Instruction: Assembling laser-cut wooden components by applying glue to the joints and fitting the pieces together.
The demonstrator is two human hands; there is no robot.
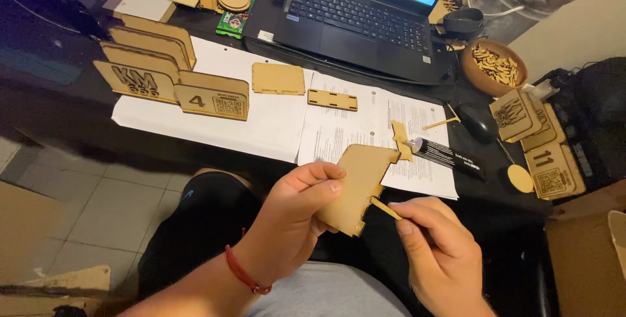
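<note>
My left hand [297, 209] grips a flat, notched wooden panel [357, 183], holding it tilted above my lap. My right hand [437, 245] pinches a thin wooden stick [386, 209] whose tip touches the panel's lower right edge. Just beyond the panel, a black glue tube [447, 156] lies on printed paper sheets [339, 128], next to a small wooden cross-shaped piece [400, 138].
An open laptop [365, 20] sits at the back of the dark desk. Several upright engraved wooden signs [173, 82] stand at left, with more stacked at right [544, 141]. Two flat wooden parts [278, 78] [332, 99] lie on paper. A bowl of wood bits [497, 66] and a mouse [476, 121] sit at right.
</note>
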